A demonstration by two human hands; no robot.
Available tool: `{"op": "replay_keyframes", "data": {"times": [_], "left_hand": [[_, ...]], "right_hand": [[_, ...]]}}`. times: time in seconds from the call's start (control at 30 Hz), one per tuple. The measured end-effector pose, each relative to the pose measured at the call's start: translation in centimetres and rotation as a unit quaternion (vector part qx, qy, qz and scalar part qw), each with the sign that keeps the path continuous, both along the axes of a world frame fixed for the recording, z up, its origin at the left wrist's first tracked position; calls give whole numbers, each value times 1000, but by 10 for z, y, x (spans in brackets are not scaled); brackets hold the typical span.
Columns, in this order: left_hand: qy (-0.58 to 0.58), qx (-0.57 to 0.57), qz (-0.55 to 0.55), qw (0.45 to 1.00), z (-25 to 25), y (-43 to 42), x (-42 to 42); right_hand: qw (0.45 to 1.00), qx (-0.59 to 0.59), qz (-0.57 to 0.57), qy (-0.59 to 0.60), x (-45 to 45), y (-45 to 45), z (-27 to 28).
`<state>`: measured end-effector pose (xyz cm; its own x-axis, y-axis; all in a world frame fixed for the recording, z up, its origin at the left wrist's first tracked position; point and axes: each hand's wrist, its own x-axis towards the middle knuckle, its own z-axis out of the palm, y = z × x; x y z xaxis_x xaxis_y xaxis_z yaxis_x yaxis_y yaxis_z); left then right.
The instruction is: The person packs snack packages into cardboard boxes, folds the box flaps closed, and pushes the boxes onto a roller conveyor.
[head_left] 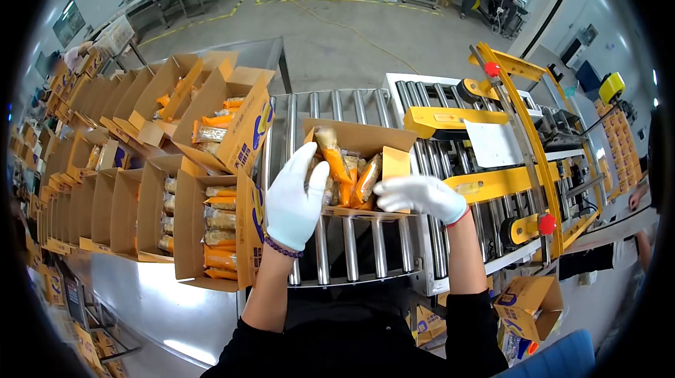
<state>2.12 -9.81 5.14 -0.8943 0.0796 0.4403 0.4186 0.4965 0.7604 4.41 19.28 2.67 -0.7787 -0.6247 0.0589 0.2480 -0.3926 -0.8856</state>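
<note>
An open cardboard box (358, 132) stands on the roller conveyor in front of me, holding several orange-and-clear packets (367, 180). One packet (333, 156) leans upright out of its left side, its top end blurred. My left hand (294, 199), in a white glove, is at the box's left edge beside that packet; thumb and fingers are spread, with nothing visible between them. At the right front corner is my right hand (420, 197), also white-gloved. Its fingers stretch flat toward the packets, slightly blurred, and the fingertips lie over the box rim.
Rows of open cartons (211, 237) filled with packets crowd the left side. Rollers (351, 244) run beneath the box toward a yellow-framed machine (520, 167) on the right. Another cardboard box (529, 308) sits low at the right. A person's arm (638, 195) shows at the far right.
</note>
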Motion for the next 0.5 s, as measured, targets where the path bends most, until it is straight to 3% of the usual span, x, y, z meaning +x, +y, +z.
{"op": "replay_keyframes", "data": {"times": [0.07, 0.1, 0.2, 0.3, 0.33, 0.43, 0.5], "left_hand": [[20, -39, 12, 999, -9, 4, 1], [29, -43, 23, 998, -15, 5, 2], [45, -56, 38, 997, -21, 6, 5], [52, -39, 40, 997, -23, 3, 8], [54, -40, 40, 997, -22, 2, 10], [48, -26, 34, 998, -21, -2, 16], [55, -26, 32, 998, -24, -4, 18]], "right_hand": [[965, 222, -118, 74, -16, -11, 21], [936, 271, -187, 125, -24, -25, 23], [863, 393, -244, 203, -50, -55, 25], [746, 571, -180, 293, -67, -88, 9], [678, 649, -154, 310, -69, -102, 9], [694, 638, -173, 283, -70, -107, 14], [749, 577, -243, 215, -61, -105, 26]]}}
